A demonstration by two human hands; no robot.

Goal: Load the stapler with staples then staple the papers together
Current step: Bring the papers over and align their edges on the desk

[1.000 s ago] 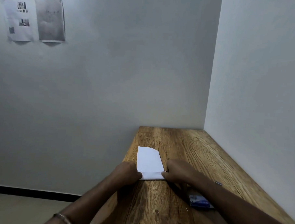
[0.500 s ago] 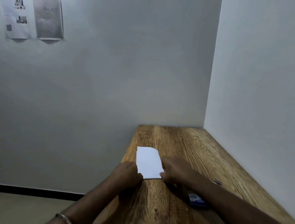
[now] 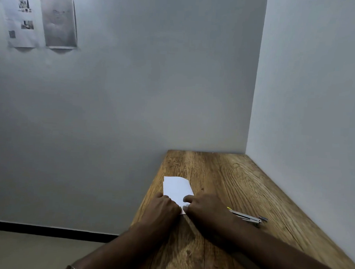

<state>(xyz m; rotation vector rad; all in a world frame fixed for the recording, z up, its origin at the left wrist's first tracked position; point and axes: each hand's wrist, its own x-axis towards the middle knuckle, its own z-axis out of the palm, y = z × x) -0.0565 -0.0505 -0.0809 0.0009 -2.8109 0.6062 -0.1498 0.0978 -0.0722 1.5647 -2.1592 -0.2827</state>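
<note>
Papers (image 3: 177,188) under both hands' fingertips.

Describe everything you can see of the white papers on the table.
The white papers lie flat near the left edge of the wooden table, blank on the visible face, with the far right corner cut or folded off. The near end is covered by the left hand and right hand, whose fingers rest on the sheet.
</note>
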